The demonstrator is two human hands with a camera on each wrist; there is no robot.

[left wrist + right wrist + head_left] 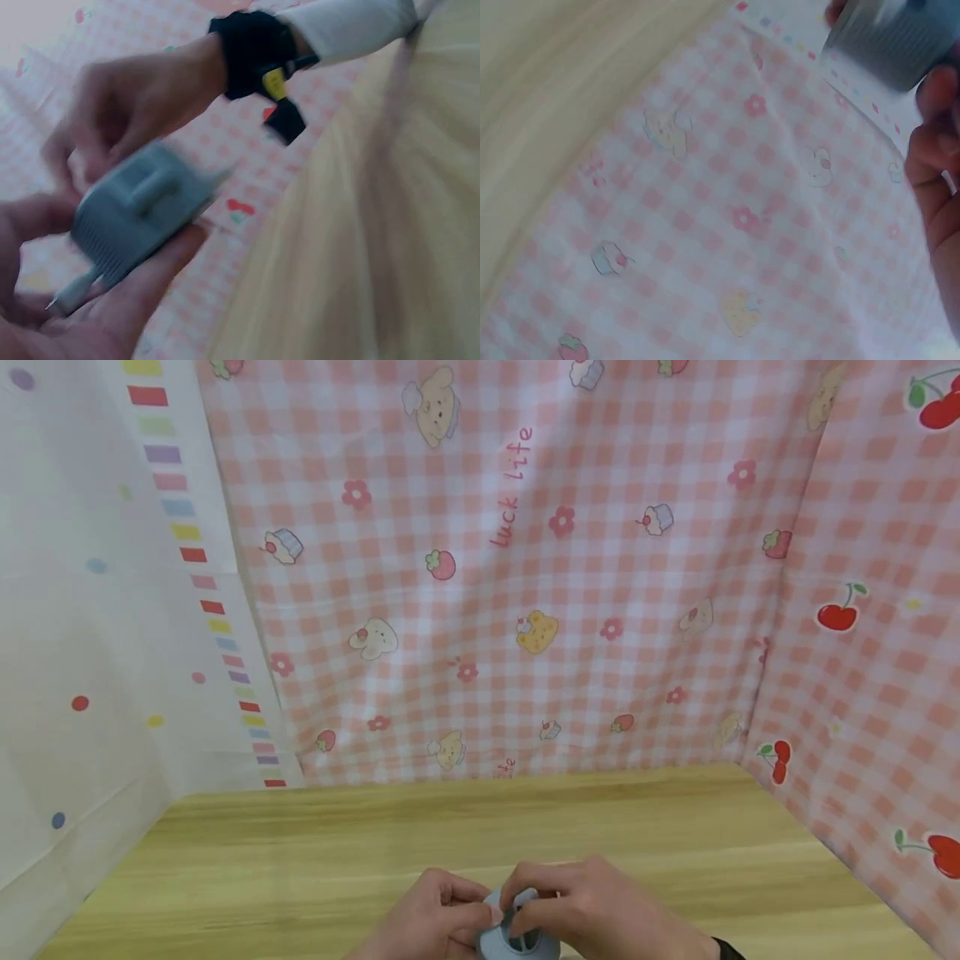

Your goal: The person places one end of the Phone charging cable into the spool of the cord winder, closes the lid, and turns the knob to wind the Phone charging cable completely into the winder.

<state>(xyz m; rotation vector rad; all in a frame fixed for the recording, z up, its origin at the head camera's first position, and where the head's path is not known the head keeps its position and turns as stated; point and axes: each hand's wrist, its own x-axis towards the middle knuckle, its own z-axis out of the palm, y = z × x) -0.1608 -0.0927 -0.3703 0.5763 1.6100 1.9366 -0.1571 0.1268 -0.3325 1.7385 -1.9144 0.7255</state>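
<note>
A small grey-blue case (497, 943) with a round opening on top is between both hands, at the bottom of the head view. My left hand (435, 920) grips it from the left, thumb near the rim. From the right, my right hand (600, 906) has its bent fingers and thumb on the opening, pinching at its edge. The left wrist view shows the ribbed side of the case (124, 232) and a raised loop on one face. A short grey plug with a metal tip (73, 294) sticks out over the left palm. In the right wrist view the case (889, 49) is partly cut off.
Below the hands lies a wood-grain table (375, 835). Pink checked cloth (480, 593) hangs behind it and along the right (862, 693), with white dotted cloth (82, 627) on the left. A black band (259, 52) circles the right wrist.
</note>
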